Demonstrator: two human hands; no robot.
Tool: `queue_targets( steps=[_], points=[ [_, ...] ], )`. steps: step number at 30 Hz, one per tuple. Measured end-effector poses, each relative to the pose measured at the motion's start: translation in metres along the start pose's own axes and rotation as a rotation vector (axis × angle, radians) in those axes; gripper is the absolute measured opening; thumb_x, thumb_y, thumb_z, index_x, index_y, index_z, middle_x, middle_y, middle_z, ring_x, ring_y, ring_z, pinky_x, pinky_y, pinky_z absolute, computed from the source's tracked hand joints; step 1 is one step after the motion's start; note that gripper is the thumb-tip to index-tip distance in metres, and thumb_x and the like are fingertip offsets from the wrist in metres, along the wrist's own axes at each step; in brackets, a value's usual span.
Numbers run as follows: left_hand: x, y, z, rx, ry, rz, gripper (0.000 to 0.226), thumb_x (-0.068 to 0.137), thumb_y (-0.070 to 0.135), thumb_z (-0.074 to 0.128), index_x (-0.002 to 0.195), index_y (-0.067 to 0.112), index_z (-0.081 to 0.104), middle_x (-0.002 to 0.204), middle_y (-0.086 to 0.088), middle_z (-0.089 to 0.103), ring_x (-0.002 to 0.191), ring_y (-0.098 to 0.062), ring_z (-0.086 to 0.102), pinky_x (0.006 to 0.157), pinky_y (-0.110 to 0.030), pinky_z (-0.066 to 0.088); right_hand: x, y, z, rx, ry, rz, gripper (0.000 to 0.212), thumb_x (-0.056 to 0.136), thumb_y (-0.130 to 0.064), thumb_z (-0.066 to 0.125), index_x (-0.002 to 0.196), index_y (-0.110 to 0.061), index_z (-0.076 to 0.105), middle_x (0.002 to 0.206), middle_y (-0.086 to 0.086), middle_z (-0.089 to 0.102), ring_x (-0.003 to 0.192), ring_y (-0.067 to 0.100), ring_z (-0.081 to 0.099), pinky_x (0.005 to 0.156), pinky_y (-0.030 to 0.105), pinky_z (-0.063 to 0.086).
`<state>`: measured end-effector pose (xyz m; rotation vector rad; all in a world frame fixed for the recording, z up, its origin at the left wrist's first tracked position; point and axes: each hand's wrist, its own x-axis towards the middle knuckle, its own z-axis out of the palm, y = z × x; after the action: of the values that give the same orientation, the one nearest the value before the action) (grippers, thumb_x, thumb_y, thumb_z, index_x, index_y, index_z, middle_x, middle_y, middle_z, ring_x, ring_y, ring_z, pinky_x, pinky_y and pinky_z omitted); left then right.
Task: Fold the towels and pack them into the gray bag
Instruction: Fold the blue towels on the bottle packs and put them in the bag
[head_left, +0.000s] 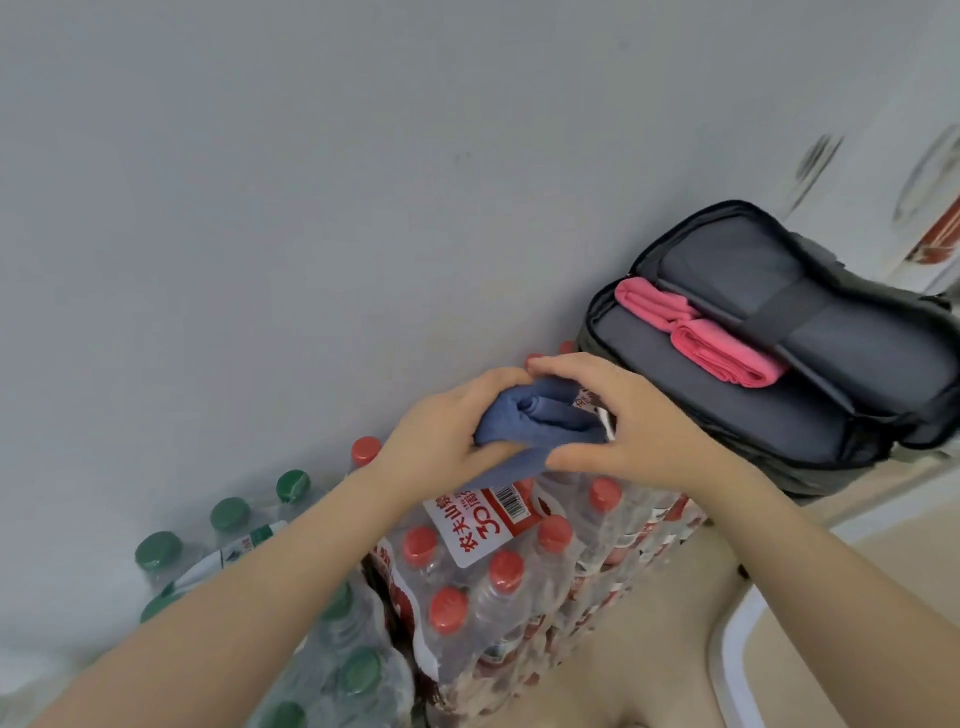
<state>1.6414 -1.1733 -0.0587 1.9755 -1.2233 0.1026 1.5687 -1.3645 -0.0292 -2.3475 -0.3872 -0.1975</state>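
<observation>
A blue towel (535, 423), bunched and partly folded, rests on a shrink-wrapped pack of red-capped water bottles (498, 566). My left hand (447, 431) grips its left end. My right hand (618, 423) curls over its right side, thumb below and fingers on top. To the right the gray bag (769, 415) lies open, lid flipped back. Two folded pink towels (696, 332) lie side by side inside it, along the hinge between the two halves.
A second pack of green-capped bottles (228, 525) stands at lower left against the pale wall (311, 208). The bag sits on a light surface (883, 499) at the right. Beige floor (649, 649) shows at the bottom, with a white curved edge (727, 660).
</observation>
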Motion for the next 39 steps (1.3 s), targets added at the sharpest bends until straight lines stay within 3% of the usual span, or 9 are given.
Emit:
queue_targets(
  steps=[6, 14, 18, 22, 24, 27, 30, 35, 39],
  points=[
    [0.024, 0.017, 0.019, -0.346, 0.041, -0.265, 0.039, 0.076, 0.050, 0.057, 0.108, 0.049, 0.035, 0.107, 0.027, 0.053, 0.092, 0.002, 0.059, 0.081, -0.020, 0.048, -0.003, 0.018, -0.012, -0.048, 0.101, 0.104, 0.046, 0.081, -0.036, 0.057, 0.124, -0.020, 0.056, 0.116, -0.011, 0.061, 0.101, -0.005, 0.053, 0.084, 0.001, 0.036],
    [0.082, 0.041, 0.050, 0.590, -0.276, -0.034, 0.076, 0.069, 0.072, 0.051, 0.123, 0.019, 0.048, 0.113, 0.000, 0.058, 0.100, -0.021, 0.057, 0.076, -0.033, 0.046, -0.025, 0.045, -0.045, 0.105, 0.160, 0.259, 0.034, 0.070, -0.019, 0.077, 0.082, -0.031, 0.048, 0.082, -0.016, 0.058, 0.077, -0.003, 0.056, 0.072, 0.017, 0.046],
    [0.105, 0.052, 0.073, 0.408, -0.355, -0.135, 0.057, 0.073, 0.059, 0.062, 0.111, 0.018, 0.052, 0.104, 0.002, 0.059, 0.091, -0.015, 0.055, 0.074, -0.033, 0.046, -0.037, 0.060, -0.061, 0.116, 0.136, 0.297, 0.024, 0.076, -0.022, 0.072, 0.082, -0.023, 0.049, 0.080, -0.009, 0.060, 0.072, 0.001, 0.056, 0.068, 0.015, 0.043],
    [0.122, 0.057, 0.080, 0.292, -0.313, -0.139, 0.041, 0.074, 0.050, 0.067, 0.097, 0.018, 0.055, 0.087, 0.006, 0.056, 0.078, -0.013, 0.050, 0.072, -0.033, 0.044, -0.052, 0.085, -0.094, -0.525, 0.350, 0.157, 0.029, 0.085, -0.038, 0.048, 0.085, -0.013, 0.064, 0.085, -0.001, 0.066, 0.085, 0.018, 0.062, 0.084, 0.030, 0.036],
    [0.130, 0.060, 0.082, 0.308, -0.304, -0.107, 0.040, 0.074, 0.050, 0.068, 0.092, 0.018, 0.053, 0.084, 0.006, 0.055, 0.076, -0.014, 0.050, 0.070, -0.032, 0.043, -0.064, 0.110, -0.112, -1.022, 0.435, 0.196, 0.025, 0.080, -0.030, 0.058, 0.094, -0.012, 0.066, 0.104, 0.006, 0.068, 0.108, 0.029, 0.060, 0.102, 0.044, 0.023],
    [0.144, 0.069, 0.086, 0.310, -0.328, -0.060, 0.052, 0.068, 0.059, 0.067, 0.092, 0.015, 0.055, 0.085, 0.003, 0.060, 0.077, -0.016, 0.053, 0.070, -0.035, 0.045, -0.085, 0.138, -0.129, -1.139, 0.300, 0.425, 0.069, 0.054, -0.030, 0.085, 0.114, -0.003, 0.061, 0.123, 0.020, 0.059, 0.119, 0.038, 0.053, 0.107, 0.053, 0.022],
    [0.163, 0.079, 0.092, 0.298, -0.359, -0.003, 0.059, 0.062, 0.066, 0.062, 0.092, 0.016, 0.057, 0.084, 0.004, 0.061, 0.078, -0.015, 0.053, 0.071, -0.035, 0.045, -0.094, 0.159, -0.138, -1.164, 0.179, 0.471, 0.090, 0.039, -0.036, 0.091, 0.117, -0.004, 0.060, 0.120, 0.020, 0.062, 0.111, 0.036, 0.060, 0.094, 0.055, 0.043],
    [0.200, 0.100, 0.107, 0.354, -0.425, 0.118, 0.043, 0.073, 0.050, 0.068, 0.098, 0.017, 0.057, 0.084, 0.008, 0.054, 0.077, -0.010, 0.046, 0.071, -0.031, 0.042, -0.084, 0.171, -0.155, -1.093, 0.170, 0.439, 0.058, 0.056, -0.021, 0.084, 0.106, -0.003, 0.063, 0.103, 0.017, 0.069, 0.090, 0.032, 0.068, 0.075, 0.042, 0.054],
    [0.232, 0.115, 0.116, 0.422, -0.452, 0.243, 0.047, 0.074, 0.059, 0.060, 0.101, 0.022, 0.055, 0.085, 0.011, 0.050, 0.076, -0.008, 0.045, 0.065, -0.027, 0.038, -0.077, 0.175, -0.170, -1.085, 0.237, 0.344, 0.036, 0.050, -0.008, 0.083, 0.079, -0.005, 0.061, 0.061, 0.007, 0.062, 0.043, 0.024, 0.058, 0.037, 0.021, 0.033]
  ],
)
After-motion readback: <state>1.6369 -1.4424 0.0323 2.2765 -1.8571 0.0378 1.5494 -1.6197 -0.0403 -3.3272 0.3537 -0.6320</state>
